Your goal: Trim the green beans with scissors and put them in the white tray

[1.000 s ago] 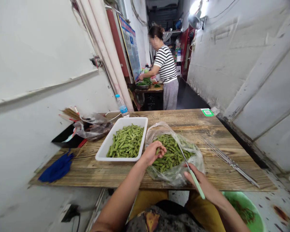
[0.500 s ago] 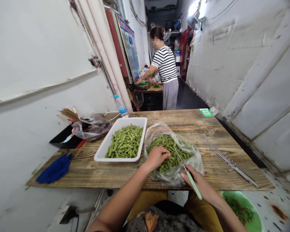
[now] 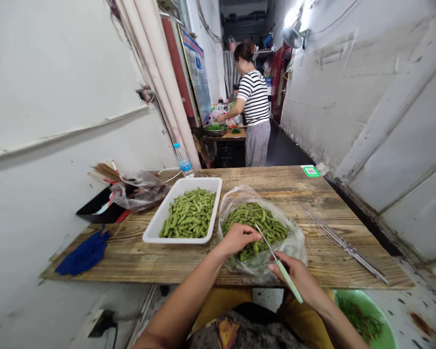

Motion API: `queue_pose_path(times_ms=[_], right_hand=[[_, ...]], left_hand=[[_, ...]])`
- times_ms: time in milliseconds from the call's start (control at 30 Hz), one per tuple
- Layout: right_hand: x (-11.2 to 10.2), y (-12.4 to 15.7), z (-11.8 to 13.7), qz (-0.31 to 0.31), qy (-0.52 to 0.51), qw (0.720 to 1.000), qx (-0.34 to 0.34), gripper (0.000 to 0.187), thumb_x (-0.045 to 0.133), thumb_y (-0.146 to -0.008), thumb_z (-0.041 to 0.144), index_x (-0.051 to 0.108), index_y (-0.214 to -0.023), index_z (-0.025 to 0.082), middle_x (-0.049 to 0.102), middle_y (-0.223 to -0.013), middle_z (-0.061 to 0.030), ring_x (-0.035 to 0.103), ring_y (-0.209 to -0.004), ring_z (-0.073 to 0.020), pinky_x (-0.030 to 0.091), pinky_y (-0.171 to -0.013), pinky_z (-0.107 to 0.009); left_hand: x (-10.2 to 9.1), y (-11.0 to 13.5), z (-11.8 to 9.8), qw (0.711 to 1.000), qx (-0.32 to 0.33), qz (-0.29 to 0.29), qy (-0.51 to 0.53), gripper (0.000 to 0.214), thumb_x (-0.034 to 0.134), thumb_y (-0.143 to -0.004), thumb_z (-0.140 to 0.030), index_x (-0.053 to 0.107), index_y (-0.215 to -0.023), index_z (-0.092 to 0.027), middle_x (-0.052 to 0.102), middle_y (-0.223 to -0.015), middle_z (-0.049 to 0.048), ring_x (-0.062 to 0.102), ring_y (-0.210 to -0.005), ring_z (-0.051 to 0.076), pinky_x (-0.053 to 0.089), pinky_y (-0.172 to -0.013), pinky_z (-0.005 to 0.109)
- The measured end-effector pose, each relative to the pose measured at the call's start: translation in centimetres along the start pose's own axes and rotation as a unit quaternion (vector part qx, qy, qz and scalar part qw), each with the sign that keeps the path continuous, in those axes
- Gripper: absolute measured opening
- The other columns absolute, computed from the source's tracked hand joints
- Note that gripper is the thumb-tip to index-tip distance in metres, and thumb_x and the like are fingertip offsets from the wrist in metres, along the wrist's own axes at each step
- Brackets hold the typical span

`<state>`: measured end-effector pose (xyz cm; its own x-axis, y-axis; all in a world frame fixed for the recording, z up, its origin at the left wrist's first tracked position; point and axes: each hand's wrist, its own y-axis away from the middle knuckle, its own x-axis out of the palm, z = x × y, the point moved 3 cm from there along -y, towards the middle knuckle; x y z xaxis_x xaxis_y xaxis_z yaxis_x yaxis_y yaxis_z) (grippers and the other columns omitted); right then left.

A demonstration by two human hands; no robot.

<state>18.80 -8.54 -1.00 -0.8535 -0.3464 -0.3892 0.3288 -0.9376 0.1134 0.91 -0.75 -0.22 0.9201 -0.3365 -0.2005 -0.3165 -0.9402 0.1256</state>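
A clear plastic bag [image 3: 293, 245] full of green bean pods [image 3: 261, 223] lies on the wooden table [image 3: 312, 198] in front of me. My left hand [image 3: 237, 239] rests on the pods at the bag's near side, fingers curled round some of them. My right hand [image 3: 298, 278] is closed on scissors [image 3: 274, 257] with a light green handle, blades pointing at the left hand's fingertips. A white tray [image 3: 158, 228] holding more pods stands just left of the bag.
Metal skewers [image 3: 343, 242] lie on the table's right side. A water bottle [image 3: 183, 160], a black tray with a bag [image 3: 138, 191] and a blue cloth [image 3: 83, 254] sit at the left. A green basin [image 3: 370, 325] stands below right. A person in a striped shirt [image 3: 254, 97] works at a far table.
My left hand has dropped back onto the pods in the bag and closed on some. The scissors in my right hand have shifted slightly left, toward it.
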Motion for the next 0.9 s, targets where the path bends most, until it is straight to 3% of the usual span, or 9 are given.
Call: queue_pose_path(times_ms=[100, 200, 533, 733, 900], right_hand=[[0.1, 0.0, -0.7, -0.012, -0.022, 1.0, 0.013, 0.039, 0.056, -0.08, 0.051, 0.061, -0.101, 0.019, 0.058, -0.072, 0.0007, 0.053, -0.066, -0.0151, 0.043, -0.06, -0.024], [0.5, 0.2, -1.7, 0.014, -0.08, 0.995, 0.066, 0.046, 0.048, -0.083, 0.056, 0.053, -0.113, 0.021, 0.05, -0.062, 0.0037, 0.048, -0.055, -0.0125, 0.04, -0.049, -0.022], [0.8, -0.1, -1.2, 0.05, -0.166, 0.982, 0.076, 0.041, 0.049, -0.082, 0.058, 0.052, -0.097, 0.02, 0.038, -0.054, 0.0081, 0.035, -0.041, -0.0068, 0.028, -0.038, -0.019], [1.0, -0.1, -1.5, 0.026, -0.17, 0.979, 0.107, 0.038, 0.053, -0.079, 0.058, 0.052, -0.086, 0.021, 0.031, -0.043, 0.0109, 0.027, -0.032, -0.0056, 0.024, -0.031, -0.018], [0.6, -0.3, -2.1, -0.017, -0.191, 0.978, 0.089, 0.044, 0.055, -0.077, 0.058, 0.049, -0.098, 0.02, 0.037, -0.048, 0.0106, 0.034, -0.035, -0.007, 0.031, -0.033, -0.019]], left_hand=[[-0.1, -0.1, 0.5, 0.986, -0.069, -0.018, 0.149, 0.035, 0.07, -0.064, -0.045, 0.062, -0.071, -0.012, 0.052, -0.051, -0.0047, 0.028, -0.037, 0.002, 0.018, -0.04, 0.019], [-0.1, -0.1, 0.5, 0.966, -0.07, -0.018, 0.247, 0.037, 0.072, -0.063, -0.042, 0.056, -0.073, -0.011, 0.055, -0.058, -0.0029, 0.022, -0.036, -0.001, 0.011, -0.038, 0.019], [0.6, 0.3, 0.0, 0.962, -0.061, -0.011, 0.266, 0.035, 0.074, -0.062, -0.037, 0.054, -0.071, -0.01, 0.061, -0.062, 0.0013, 0.025, -0.035, -0.001, 0.011, -0.038, 0.019], [0.6, 0.5, -0.1, 0.958, -0.066, -0.018, 0.278, 0.037, 0.074, -0.063, -0.04, 0.052, -0.069, -0.011, 0.059, -0.057, -0.0006, 0.023, -0.034, -0.002, 0.01, -0.037, 0.019], [-0.5, -0.4, -0.1, 0.938, -0.06, -0.081, 0.331, 0.027, 0.066, -0.067, -0.033, 0.047, -0.068, -0.013, 0.063, -0.069, 0.0043, 0.048, -0.047, 0.005, 0.011, -0.036, 0.016]])
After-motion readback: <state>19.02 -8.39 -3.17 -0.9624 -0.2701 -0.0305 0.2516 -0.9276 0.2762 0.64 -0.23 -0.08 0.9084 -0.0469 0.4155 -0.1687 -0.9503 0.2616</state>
